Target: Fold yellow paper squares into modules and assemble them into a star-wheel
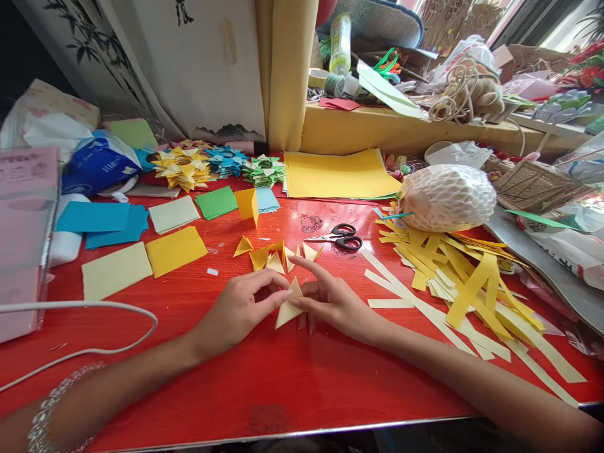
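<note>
- A cream folded paper triangle (287, 309) sits between both hands, over the near-middle of the red table (189, 390)
- The left hand (245, 302) pinches its upper left side between thumb and forefinger
- The right hand (333, 302) has its thumb on the triangle's right side; its forefinger reaches out straight, clear of the paper, and the other fingers curl partly out of sight behind it
- It looks very light, fairly stiff along the folds, not slippery, but easily creased or crushed; the folded edges seem the best place for a gentle pinch, rather than the sharp tips
- One pair of black-handled scissors (346, 238) lies beyond the right hand
- Three spiky paper clusters stand at the back: one yellow-and-cream (183, 167), one blue (226, 162), one green (265, 170)
- At least six small folded pieces (259, 258) lie beyond the fingertips; overlaps prevent an exact count
- The paper strips (465, 296) on the right overlap too much to count
</note>
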Demonstrator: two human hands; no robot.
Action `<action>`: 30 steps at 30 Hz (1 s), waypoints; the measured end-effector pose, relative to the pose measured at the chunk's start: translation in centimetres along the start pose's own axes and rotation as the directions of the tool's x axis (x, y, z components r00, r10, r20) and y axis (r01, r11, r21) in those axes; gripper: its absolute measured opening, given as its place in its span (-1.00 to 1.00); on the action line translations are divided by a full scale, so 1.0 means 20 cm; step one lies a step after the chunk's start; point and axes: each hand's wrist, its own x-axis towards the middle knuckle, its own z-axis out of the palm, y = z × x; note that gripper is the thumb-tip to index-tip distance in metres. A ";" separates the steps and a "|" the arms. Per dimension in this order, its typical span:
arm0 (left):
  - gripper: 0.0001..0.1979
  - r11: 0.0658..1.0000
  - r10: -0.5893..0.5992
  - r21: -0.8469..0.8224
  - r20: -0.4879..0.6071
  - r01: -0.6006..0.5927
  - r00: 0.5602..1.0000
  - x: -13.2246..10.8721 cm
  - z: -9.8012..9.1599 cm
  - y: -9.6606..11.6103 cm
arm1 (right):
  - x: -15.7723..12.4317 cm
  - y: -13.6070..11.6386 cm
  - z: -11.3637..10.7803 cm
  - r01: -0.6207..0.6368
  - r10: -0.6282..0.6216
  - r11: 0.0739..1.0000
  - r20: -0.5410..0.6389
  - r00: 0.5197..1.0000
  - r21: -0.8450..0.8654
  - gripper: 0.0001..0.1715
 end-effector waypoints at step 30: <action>-0.84 0.997 -0.059 -0.048 -0.046 0.057 0.997 0.01 -0.01 0.00 | -0.01 -0.01 0.00 -0.104 0.104 0.995 -0.165 0.981 0.006 -0.66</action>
